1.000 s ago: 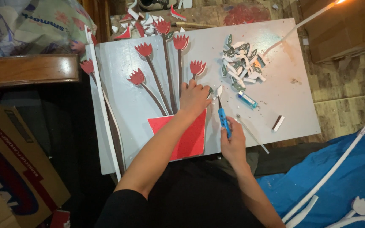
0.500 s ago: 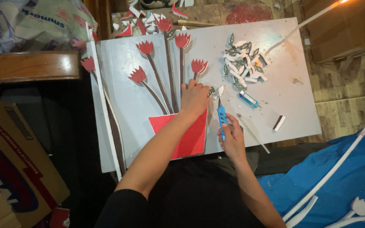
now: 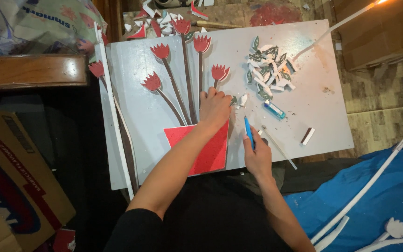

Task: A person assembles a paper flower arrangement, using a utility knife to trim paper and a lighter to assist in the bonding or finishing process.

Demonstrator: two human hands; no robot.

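Head view, looking straight down. We see a pale grey rectangular board [image 3: 304, 112] lying flat, carrying a craft picture: a red trapezoid cut-out vase [image 3: 211, 149] with dark thin stems [image 3: 183, 79] rising from it, each topped by a red tulip-shaped cut-out flower [image 3: 160, 50]. We count at least 6 flowers on or at the edge of the board.

Our left hand [image 3: 214, 108] lies palm down on the board at the vase's upper right corner, fingers [image 3: 209, 94] close together and pressing flat near the base of the short stem under the rightmost flower [image 3: 219, 72]. It holds nothing that we can see.

Our right hand [image 3: 257, 156] sits just right of the vase, fingers curled around a slim blue knife-like tool [image 3: 249, 132], its tip pointing up the board toward small white scraps [image 3: 242, 99] beside the left hand.

Farther up the board: a heap of white and green leaf-shaped offcuts [image 3: 269, 70]. Near it, a small blue lighter [image 3: 274, 109]. A thin white stick [image 3: 280, 147] lies just right of the right hand; a small white and dark block [image 3: 307, 136] lies well apart to the right.

Long white strip [image 3: 115, 116] along the board's left edge. Blue cloth [image 3: 388, 196] lower right, cardboard box [image 3: 10, 177] lower left.
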